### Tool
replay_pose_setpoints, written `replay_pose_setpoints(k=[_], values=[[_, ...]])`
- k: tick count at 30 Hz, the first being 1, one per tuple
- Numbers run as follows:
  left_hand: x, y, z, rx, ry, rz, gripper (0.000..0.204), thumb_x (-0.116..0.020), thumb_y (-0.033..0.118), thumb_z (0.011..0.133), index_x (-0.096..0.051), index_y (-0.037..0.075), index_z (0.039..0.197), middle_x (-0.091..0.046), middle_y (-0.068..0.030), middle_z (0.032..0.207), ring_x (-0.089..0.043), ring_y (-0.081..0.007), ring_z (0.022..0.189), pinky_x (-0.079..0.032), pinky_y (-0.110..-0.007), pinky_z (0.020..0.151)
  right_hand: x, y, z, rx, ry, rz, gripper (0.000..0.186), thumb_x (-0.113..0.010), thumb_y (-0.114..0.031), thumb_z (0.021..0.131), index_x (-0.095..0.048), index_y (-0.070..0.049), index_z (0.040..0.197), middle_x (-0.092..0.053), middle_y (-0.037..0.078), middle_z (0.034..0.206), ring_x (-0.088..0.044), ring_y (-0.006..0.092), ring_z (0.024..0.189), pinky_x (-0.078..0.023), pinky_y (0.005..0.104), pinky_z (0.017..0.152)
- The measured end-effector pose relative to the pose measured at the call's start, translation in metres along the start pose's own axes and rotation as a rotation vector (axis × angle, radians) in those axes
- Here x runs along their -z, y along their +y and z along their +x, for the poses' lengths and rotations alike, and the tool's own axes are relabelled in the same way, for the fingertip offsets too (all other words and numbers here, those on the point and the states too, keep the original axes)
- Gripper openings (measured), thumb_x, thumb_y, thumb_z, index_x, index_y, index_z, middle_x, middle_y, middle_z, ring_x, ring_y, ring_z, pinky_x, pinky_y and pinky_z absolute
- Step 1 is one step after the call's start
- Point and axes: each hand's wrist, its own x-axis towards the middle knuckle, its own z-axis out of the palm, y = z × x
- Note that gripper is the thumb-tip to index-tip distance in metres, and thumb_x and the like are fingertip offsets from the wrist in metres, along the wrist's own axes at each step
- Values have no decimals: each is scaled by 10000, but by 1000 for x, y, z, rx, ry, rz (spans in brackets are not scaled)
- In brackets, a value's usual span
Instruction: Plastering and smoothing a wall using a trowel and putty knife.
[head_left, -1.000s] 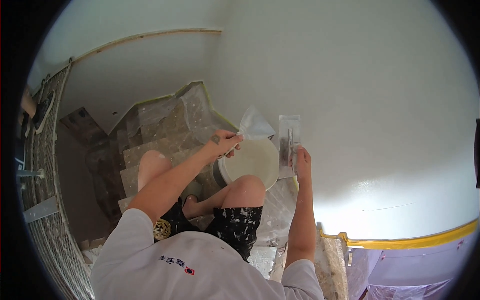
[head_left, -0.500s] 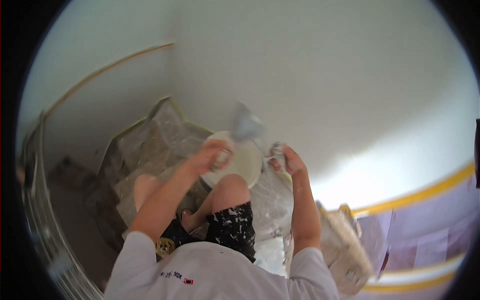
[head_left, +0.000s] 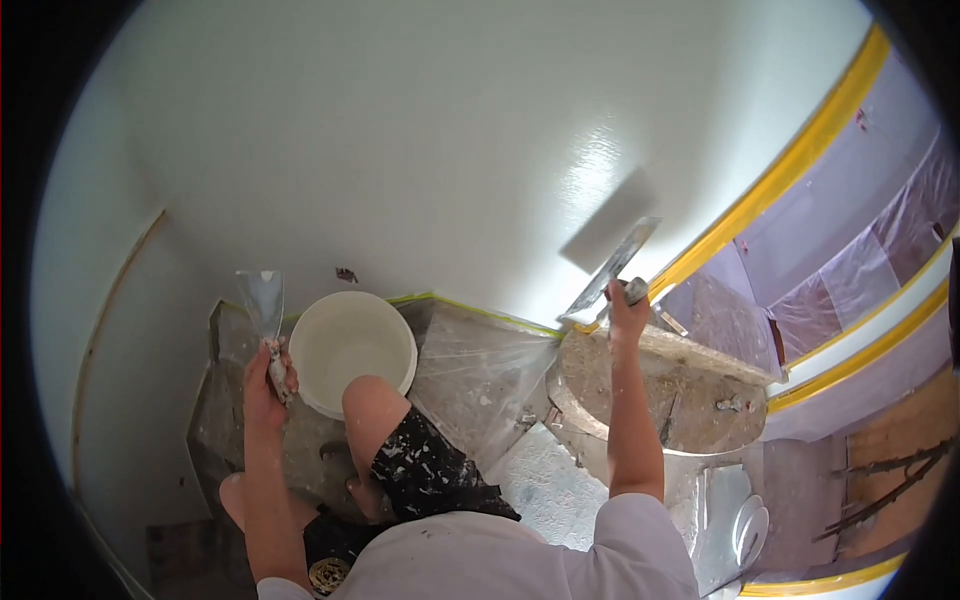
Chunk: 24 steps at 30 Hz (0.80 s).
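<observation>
Trowel (head_left: 612, 268) moved right, long, flat (greyish)

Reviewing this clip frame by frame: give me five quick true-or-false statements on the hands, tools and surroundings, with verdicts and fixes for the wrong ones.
1. The left hand holds a putty knife to the left of the white bucket. True.
2. The putty knife's blade is dipped inside the bucket. False: the blade is outside it, beyond the left rim.
3. The right hand holds a flat trowel. True.
4. The person's shorts are plain white. False: the shorts are black with white marks.
5. A yellow strip runs along the wall's edge, to the right of the trowel. True.
</observation>
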Motion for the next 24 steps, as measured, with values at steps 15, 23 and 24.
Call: replay_pose_setpoints(k=[15, 23, 24], values=[[12, -5, -3, 29, 184, 42, 351, -562, 367, 932, -604, 42, 1057, -591, -43, 752, -540, -135, 537, -435, -267, 455, 50, 23, 74, 307, 251, -218, 287, -747, -207, 784, -644, 50, 861, -666, 86, 791, -586, 167, 666, -471, 323, 613], [30, -1, -9, 0, 130, 26, 324, -544, 332, 947, -617, 30, 1037, -611, -54, 752, -553, -137, 522, -431, -256, 456, -37, 21, 49, 334, 304, -468, 300, -735, -222, 803, -648, 61, 852, -680, 133, 798, -639, 212, 685, -519, 327, 629], [30, 0, -10, 1, 120, 41, 334, -541, 332, 949, -621, 21, 1038, -611, -54, 744, -551, -135, 516, -432, -255, 456, -58, 23, 41, 347, 307, -457, 310, -737, -253, 804, -656, 39, 868, -679, 124, 795, -636, 218, 693, -515, 334, 645]])
